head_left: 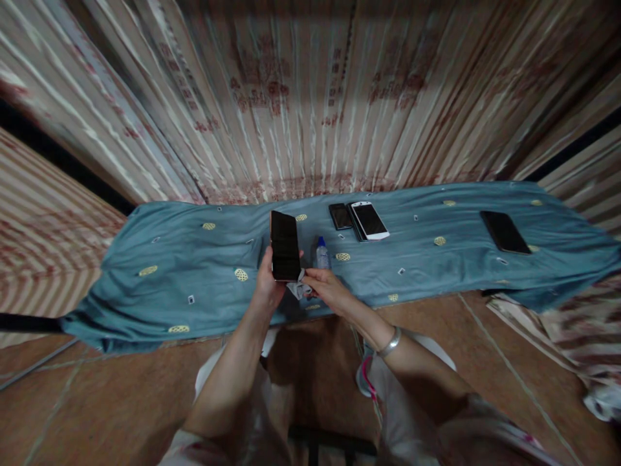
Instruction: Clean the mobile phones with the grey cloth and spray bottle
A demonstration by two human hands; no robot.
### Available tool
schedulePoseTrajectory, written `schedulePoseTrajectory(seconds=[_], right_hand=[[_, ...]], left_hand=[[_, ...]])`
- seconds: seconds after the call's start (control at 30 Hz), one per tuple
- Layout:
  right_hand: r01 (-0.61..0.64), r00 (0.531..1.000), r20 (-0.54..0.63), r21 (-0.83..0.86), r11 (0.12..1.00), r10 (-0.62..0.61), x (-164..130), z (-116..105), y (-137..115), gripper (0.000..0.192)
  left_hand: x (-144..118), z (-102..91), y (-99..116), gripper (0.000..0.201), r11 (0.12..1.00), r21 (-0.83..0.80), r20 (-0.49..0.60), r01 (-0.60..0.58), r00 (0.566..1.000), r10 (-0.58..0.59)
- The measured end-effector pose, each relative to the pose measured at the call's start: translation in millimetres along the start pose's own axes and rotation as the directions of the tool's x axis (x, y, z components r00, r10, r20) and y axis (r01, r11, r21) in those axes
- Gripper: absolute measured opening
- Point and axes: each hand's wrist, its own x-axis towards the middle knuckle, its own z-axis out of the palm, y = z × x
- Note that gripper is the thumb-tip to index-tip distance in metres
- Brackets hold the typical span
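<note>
A dark smartphone (285, 244) stands tilted in my left hand (268, 283), its black screen facing me. The fingers of that hand wrap round its lower left edge. My right hand (326, 287) pinches a crumpled grey cloth (298, 285) at the phone's lower right corner; whether the cloth presses on the phone I cannot tell. Just beyond my right fingers is a small clear bottle (323, 255) with a blue cap. A silver bangle sits on my right forearm.
A blue-green cloth with yellow pineapple prints covers the long table (213, 252). Toward the back lie a small black phone (340, 217) and a white phone (369, 221) overlapping another dark device. A black tablet-like device (505, 232) rests at the right. Striped curtains (310, 97) hang behind.
</note>
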Motion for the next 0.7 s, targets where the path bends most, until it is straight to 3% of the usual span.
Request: schedulePoseTrajectory(seconds=[0.13,0.27,0.37,0.43,0.57,0.7], right_hand=[[-0.039,0.981,0.189,-0.041,0.998,0.046,-6,-1,3,0.020],[-0.040,0.890,0.451,-0.079,0.996,0.072,-14,-5,-7,0.022],[-0.049,0.860,0.507,-0.024,0.999,0.054,-20,-15,-27,0.026],[-0.028,0.897,0.442,0.039,0.999,0.008,-22,-25,-42,0.029],[0.090,0.979,0.173,0.101,0.991,-0.107,-15,-44,-54,0.028],[0.151,0.986,-0.062,-0.020,0.988,-0.152,-2,-50,-41,0.017]], left_hand=[[-1,1.3,3,0.047,1.000,0.002,-0.030,0.013,0.999,-0.013],[0,1.7,3,0.047,1.000,-0.010,-0.009,0.001,1.000,-0.001],[1,2.8,0,0.053,0.998,-0.018,0.013,0.057,0.998,-0.056],[1,4.8,-2,0.056,0.995,-0.005,0.015,0.103,0.995,-0.103],[1,10.2,-4,0.054,0.996,-0.030,0.014,0.083,0.996,-0.083],[1,11.6,-3,0.055,0.995,-0.083,0.043,0.062,0.997,-0.058]])
